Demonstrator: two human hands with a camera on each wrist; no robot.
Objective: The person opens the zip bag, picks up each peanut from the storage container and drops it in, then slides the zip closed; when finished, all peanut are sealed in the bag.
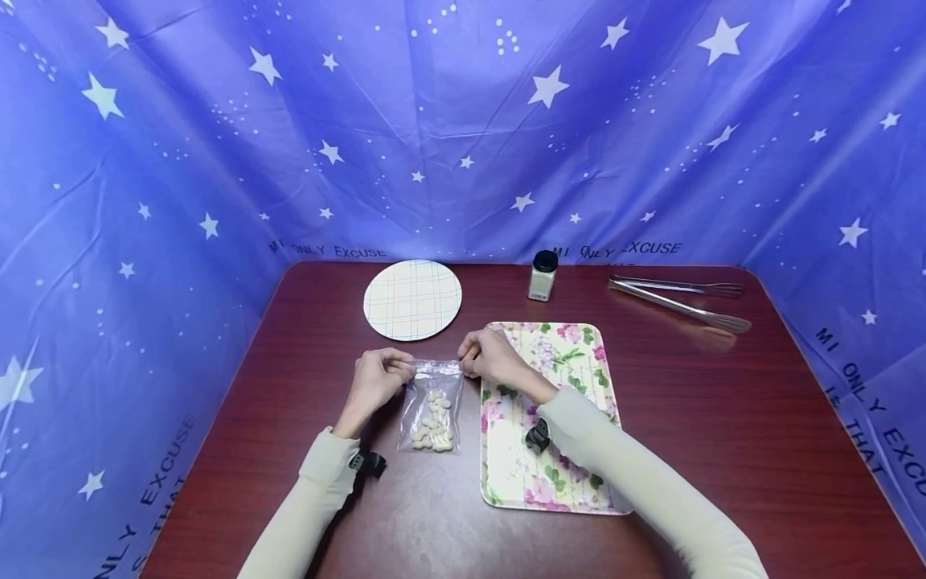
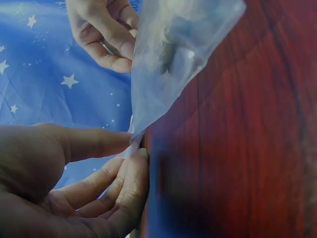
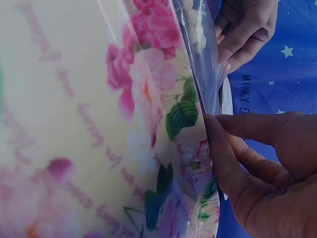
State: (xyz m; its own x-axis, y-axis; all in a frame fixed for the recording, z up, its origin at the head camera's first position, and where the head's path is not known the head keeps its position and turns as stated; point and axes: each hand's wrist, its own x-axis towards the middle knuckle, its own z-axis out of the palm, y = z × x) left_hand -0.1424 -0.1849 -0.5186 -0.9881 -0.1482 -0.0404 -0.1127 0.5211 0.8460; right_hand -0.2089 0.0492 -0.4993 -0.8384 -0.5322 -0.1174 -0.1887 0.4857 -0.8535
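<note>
A clear zip bag with several small pale pieces at its bottom is held by its top edge. My left hand pinches the upper left corner between thumb and fingers; the left wrist view shows this left hand with the plastic between its fingertips. At the opposite top corner my right hand pinches the bag, above the left edge of the floral tray. In the right wrist view, the thumb and forefinger of the right hand meet at the bag's edge.
A round plate with a grid pattern lies at the back left. A black-capped jar stands at the back middle. Metal tongs lie at the back right. A blue star-printed curtain surrounds the dark red table.
</note>
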